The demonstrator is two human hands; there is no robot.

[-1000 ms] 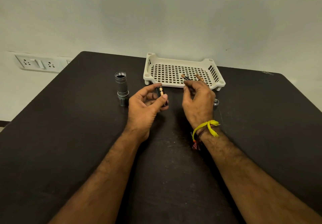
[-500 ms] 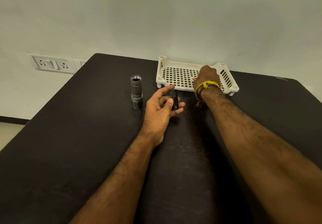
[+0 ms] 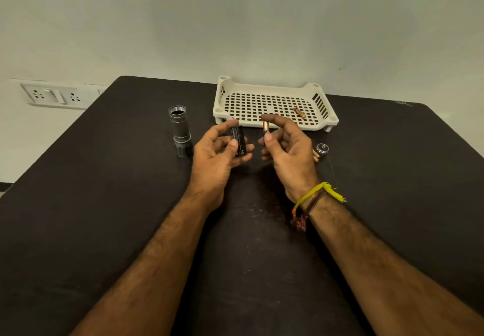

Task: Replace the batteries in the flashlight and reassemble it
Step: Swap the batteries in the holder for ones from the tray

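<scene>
In front of the tray, the left hand grips a black battery holder; the right hand pinches a battery.

A dark table carries a grey flashlight body standing open end up, a cream perforated tray at the far edge, a metal end cap and copper-coloured batteries just beside it.

You face a dark table against a plain pale wall; a white socket panel sits left of the table.
</scene>
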